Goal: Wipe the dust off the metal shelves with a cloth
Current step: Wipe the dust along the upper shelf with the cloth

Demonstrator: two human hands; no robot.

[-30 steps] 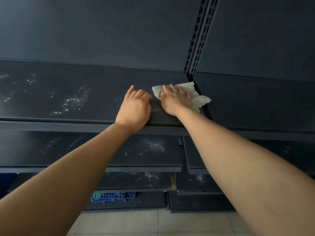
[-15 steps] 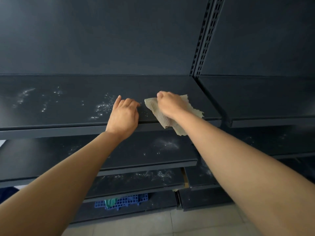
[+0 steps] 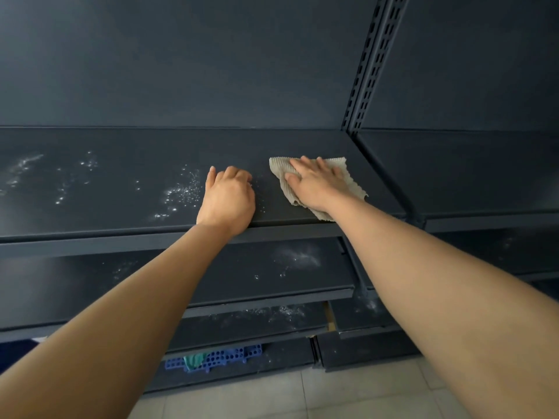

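A dark metal shelf [image 3: 121, 176] runs across the view at chest height, with white dust specks [image 3: 181, 193] on its left and middle. My right hand [image 3: 314, 184] lies flat on a beige ribbed cloth [image 3: 352, 182] and presses it onto the shelf's right part. My left hand [image 3: 228, 199] rests on the shelf near its front edge, fingers curled, holding nothing, just right of the dust patch and left of the cloth.
Lower dusty shelves [image 3: 296, 258] step out below. A perforated upright post [image 3: 372, 65] splits this bay from the shelf on the right [image 3: 469, 170]. A blue plastic grid with a green rag [image 3: 211, 358] lies at the bottom. Tiled floor [image 3: 272, 394] is beneath.
My right hand has slid the cloth from the front edge back onto the shelf, flat and further in. The left hand has stayed near the front edge.
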